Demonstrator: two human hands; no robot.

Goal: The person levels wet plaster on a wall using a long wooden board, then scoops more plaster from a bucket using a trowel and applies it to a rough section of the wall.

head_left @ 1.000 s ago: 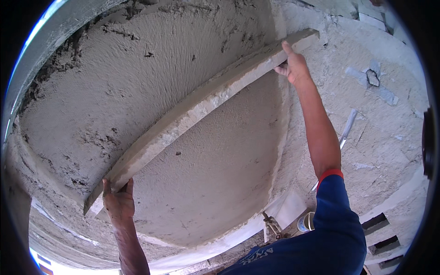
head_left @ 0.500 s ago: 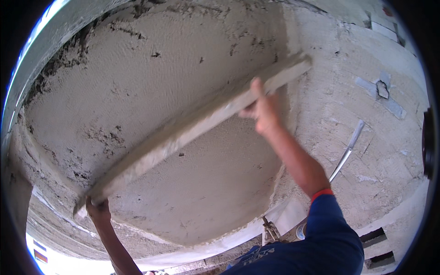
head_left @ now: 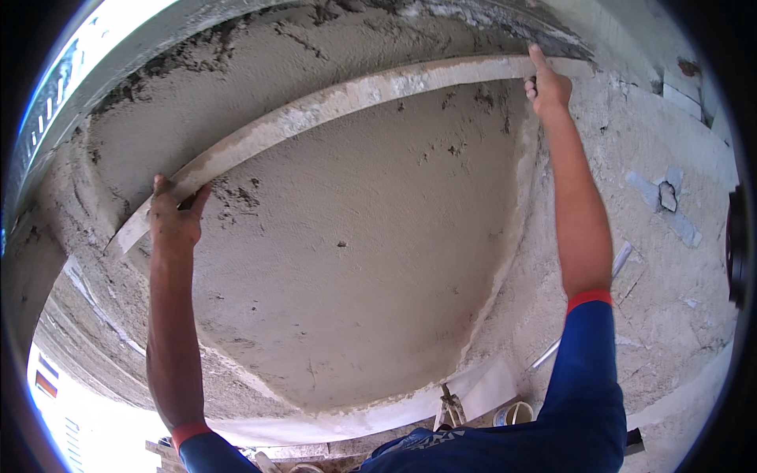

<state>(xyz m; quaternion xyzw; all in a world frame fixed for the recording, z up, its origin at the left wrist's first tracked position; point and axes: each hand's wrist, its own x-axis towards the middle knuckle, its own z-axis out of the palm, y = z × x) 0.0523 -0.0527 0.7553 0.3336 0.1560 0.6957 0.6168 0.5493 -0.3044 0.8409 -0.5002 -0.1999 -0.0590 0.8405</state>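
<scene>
A long, pale straightedge [head_left: 307, 110], smeared with mortar, lies against the wet grey plaster [head_left: 371, 229] on the wall. It looks bowed in the wide view and rises to the right. My left hand [head_left: 175, 214] grips its lower left end, thumb and fingers around the edge. Near the far right end, my right hand [head_left: 550, 85] is closed on the same bar with the thumb pointing up; its fingers are partly hidden. Both arms reach up. Dark pits and rough patches mark the plaster above and below the bar.
Bare rough wall [head_left: 583, 158] borders the plaster on the right, with a patched hole [head_left: 667, 197] and a pale pipe [head_left: 621, 258]. Below stand a bucket [head_left: 512, 415] and a mortar-caked object [head_left: 449, 407]. A concrete beam [head_left: 118, 71] runs along the upper left.
Both hands have moved up the wall with the straightedge, my right hand also farther right. The bar now sits higher and slopes less steeply.
</scene>
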